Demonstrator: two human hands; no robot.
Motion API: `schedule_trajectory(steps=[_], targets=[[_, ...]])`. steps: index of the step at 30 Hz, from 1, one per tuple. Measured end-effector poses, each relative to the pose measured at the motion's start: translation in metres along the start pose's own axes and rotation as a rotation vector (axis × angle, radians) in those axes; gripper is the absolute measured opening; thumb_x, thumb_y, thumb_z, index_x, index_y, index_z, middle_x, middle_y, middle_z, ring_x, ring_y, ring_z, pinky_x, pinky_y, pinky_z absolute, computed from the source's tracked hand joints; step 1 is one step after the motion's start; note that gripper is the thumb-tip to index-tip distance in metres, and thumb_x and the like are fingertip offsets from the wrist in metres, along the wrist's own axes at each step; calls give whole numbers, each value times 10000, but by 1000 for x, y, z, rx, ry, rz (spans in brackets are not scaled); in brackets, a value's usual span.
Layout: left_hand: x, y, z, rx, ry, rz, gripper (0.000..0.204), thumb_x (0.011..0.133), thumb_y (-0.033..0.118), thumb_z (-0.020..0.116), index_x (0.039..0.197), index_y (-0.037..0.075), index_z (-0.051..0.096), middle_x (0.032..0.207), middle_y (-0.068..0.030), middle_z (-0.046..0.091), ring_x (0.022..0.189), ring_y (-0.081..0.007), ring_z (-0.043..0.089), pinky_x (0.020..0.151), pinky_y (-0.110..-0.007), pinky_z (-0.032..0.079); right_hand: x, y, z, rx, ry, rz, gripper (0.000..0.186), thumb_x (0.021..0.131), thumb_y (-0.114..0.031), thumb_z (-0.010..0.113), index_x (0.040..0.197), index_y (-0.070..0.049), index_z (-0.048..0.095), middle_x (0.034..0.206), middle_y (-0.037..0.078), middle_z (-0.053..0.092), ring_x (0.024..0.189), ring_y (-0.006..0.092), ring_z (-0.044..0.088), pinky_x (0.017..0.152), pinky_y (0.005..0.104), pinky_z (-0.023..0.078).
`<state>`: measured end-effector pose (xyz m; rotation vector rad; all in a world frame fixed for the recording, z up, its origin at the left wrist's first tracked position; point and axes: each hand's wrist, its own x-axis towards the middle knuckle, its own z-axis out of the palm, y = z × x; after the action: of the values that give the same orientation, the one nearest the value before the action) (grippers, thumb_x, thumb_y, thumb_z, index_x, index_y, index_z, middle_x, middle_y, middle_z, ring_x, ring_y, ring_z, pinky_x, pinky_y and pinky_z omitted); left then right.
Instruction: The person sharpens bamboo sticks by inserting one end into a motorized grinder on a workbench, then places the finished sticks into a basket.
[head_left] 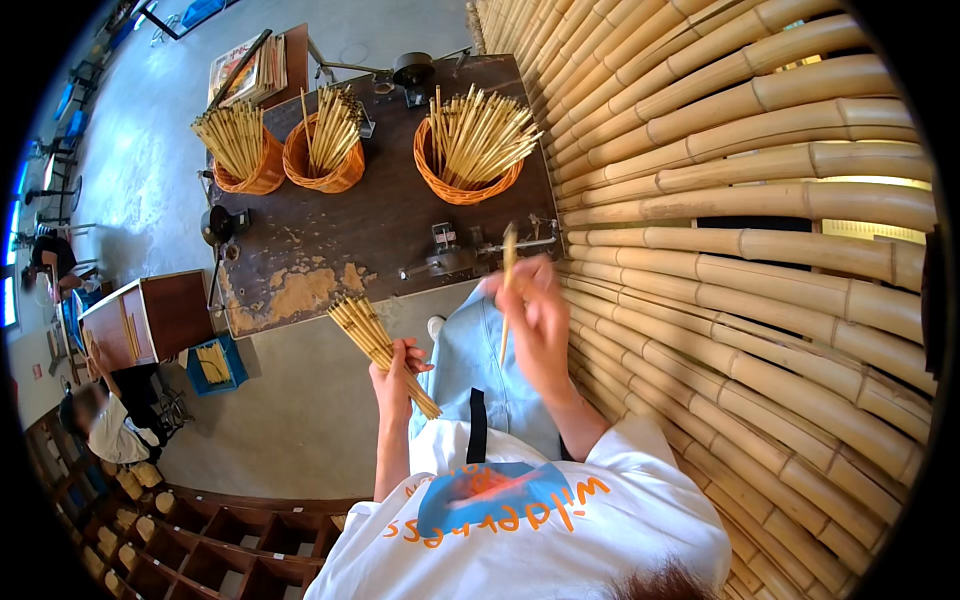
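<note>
Across the brown table [340, 235] I see, on my feed, two wicker baskets [262, 172]; next, the left hand [398, 370] wraps a bundle of bamboo sticks [366, 333] — near the table's edge — then the right hand [538, 315], blurred, pinches a single stick [509, 253] upright, left of the bamboo wall [760, 320].

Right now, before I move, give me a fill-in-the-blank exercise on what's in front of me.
Your left hand holds ____ thin, yellow, jointed sticks than your right hand.
On the dark-brown, worn rectangular table stand ____ round, orange wicker baskets.
The wall of round, tan bamboo poles stands on the table's ____ side, as you look.
Missing words: more; three; right.
</note>
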<state>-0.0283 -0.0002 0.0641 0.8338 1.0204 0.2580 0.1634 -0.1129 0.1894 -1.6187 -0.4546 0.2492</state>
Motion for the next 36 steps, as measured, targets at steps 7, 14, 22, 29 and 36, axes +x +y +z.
schedule_trajectory(steps=[7,14,22,29,36], targets=[[-9,3,7,3,-40,21,294,1011,207,513,1003,-72,604,779,-104,631,600,-146,601,608,-330,585,151,115,14,-403,406,-354,126,928,-106,602,883,-2,657,782,139,642,697,317,590,659,406,444],[-14,7,15,33,-76,-31,297,1013,212,510,1012,-69,604,788,-104,635,601,-142,601,611,-327,585,168,235,20,-930,93,-13,281,934,-188,618,1087,48,610,778,150,651,675,306,600,651,404,481],[-15,-3,25,13,-195,-68,321,1022,206,489,1090,-89,596,810,-109,653,627,-141,614,640,-339,587,-8,110,44,-75,-618,158,156,905,-157,644,961,-26,707,887,127,693,764,208,662,696,329,511],[-19,-4,30,41,-159,-6,360,1021,230,496,1086,-112,589,882,-154,683,759,-220,693,732,-343,589,-43,95,38,157,-120,358,175,992,-213,532,963,-50,589,796,19,663,635,39,508,558,224,419],[-15,3,-5,91,-33,55,324,1011,236,520,1061,-74,604,781,-95,638,606,-140,603,587,-283,532,-74,188,10,-303,-168,568,264,1011,-279,456,902,-62,561,716,115,641,588,161,606,527,314,435]])
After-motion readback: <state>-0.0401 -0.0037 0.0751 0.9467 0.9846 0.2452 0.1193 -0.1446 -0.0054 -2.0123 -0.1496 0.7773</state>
